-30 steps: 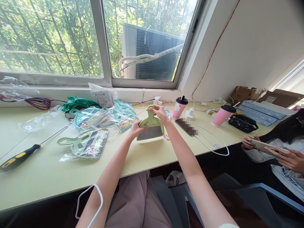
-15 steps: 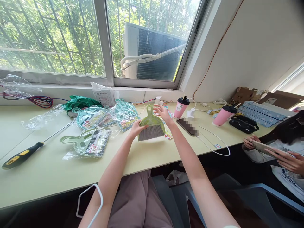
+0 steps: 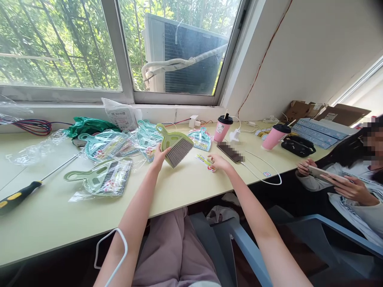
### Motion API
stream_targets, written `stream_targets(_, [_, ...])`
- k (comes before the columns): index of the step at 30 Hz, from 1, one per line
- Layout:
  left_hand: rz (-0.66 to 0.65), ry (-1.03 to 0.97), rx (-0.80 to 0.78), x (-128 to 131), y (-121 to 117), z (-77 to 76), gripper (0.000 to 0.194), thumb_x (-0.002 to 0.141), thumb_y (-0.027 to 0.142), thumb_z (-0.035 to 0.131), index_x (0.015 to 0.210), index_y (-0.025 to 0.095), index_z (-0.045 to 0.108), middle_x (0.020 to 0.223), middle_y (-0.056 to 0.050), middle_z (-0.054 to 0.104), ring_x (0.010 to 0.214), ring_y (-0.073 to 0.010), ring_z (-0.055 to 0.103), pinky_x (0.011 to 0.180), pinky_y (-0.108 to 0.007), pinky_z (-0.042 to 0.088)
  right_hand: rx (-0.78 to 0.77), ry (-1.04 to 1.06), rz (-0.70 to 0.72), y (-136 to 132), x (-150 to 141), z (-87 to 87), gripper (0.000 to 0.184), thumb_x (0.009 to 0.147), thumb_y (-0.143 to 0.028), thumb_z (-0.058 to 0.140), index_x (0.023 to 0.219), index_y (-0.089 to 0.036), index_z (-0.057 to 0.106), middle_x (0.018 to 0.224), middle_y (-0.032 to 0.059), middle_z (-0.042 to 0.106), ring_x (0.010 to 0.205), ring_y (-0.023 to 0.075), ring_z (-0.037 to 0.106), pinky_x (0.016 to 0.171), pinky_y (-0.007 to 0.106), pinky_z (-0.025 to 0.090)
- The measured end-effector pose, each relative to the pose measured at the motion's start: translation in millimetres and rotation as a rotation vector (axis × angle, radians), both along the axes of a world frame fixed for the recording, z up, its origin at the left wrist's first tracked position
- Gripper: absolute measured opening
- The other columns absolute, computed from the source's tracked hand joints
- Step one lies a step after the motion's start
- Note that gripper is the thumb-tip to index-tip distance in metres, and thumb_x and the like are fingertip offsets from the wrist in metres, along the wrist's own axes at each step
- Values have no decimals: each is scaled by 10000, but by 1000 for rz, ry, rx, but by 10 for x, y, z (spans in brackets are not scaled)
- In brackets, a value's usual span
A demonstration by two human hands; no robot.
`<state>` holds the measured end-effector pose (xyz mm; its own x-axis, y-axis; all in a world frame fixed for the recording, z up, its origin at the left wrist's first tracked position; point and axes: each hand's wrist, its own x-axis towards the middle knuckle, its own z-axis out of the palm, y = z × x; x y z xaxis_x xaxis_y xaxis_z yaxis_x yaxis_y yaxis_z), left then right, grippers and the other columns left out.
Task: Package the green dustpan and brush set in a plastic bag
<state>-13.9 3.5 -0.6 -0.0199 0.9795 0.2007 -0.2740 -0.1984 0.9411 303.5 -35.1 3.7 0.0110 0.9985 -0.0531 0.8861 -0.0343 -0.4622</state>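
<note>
In my left hand [image 3: 160, 158] is a small green dustpan [image 3: 171, 138] with a grey-bristled brush [image 3: 180, 152] set against it, tilted and held up over the table. My fingers close round its left edge. Over to the right, my right hand [image 3: 219, 162] is at a colourful printed card [image 3: 205, 161] on the tabletop, fingers curled in a pinch at its right side. Left of my left hand lies a green dustpan set [image 3: 100, 178] in clear plastic. Behind the card rests a blue dustpan set [image 3: 201, 138].
Several bagged blue sets [image 3: 101, 144] lie at the back left, near a long screwdriver [image 3: 22, 195]. To the right are a phone [image 3: 229, 152] with a white cable, pink cups [image 3: 223, 128] and a black case [image 3: 298, 146]. A person [image 3: 356, 187] sits at far right, holding a phone.
My right hand has left the dustpan and come down right to the printed card. My left hand has tilted the dustpan and brush and shifted them leftward. The view has turned slightly right.
</note>
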Motion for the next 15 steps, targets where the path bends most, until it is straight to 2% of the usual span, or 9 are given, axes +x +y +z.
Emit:
stream_targets(4, [46,46,9,-35,35,-33,588,589,451,825,1059,194,582,1051,-78,676,979,-231,651,877,-354,495,-38,200,-57,106,38,45,494,362,6,872,757,-202,660,742,27,653,912,306,677,819,419,535])
stream_targets(7, [89,52,7,-59,64,-51,586,606,467,811,1078,192,598,1068,-85,681,984,-226,653,882,-357,503,-73,314,-63,117,24,63,449,329,6,865,635,-225,631,598,-12,613,725,261,653,684,373,517])
stream_targets(9, [114,50,8,-74,85,-62,561,625,473,798,1073,189,614,1076,-93,687,990,-227,657,893,-364,506,-84,467,22,96,-55,91,397,359,-91,904,639,-222,655,624,6,656,701,244,647,650,350,501])
stream_targets(12, [162,48,-3,-102,114,-74,509,641,477,790,1021,178,633,1039,-102,697,968,-231,666,890,-368,516,-102,832,172,80,-322,175,394,501,-381,911,789,-195,718,794,49,738,744,214,665,667,316,495])
stream_targets(14, [209,56,6,-130,133,-89,506,658,482,781,1034,181,626,1040,-101,694,977,-231,663,893,-365,518,-87,1041,194,121,-579,248,434,613,-531,831,855,-188,720,835,49,741,734,169,656,665,279,479])
stream_targets(15, [238,67,15,-147,144,-101,512,675,487,770,1061,187,616,1053,-98,689,988,-228,659,894,-362,517,-60,1138,187,163,-718,283,433,649,-554,799,868,-191,711,848,42,738,737,154,654,652,261,465])
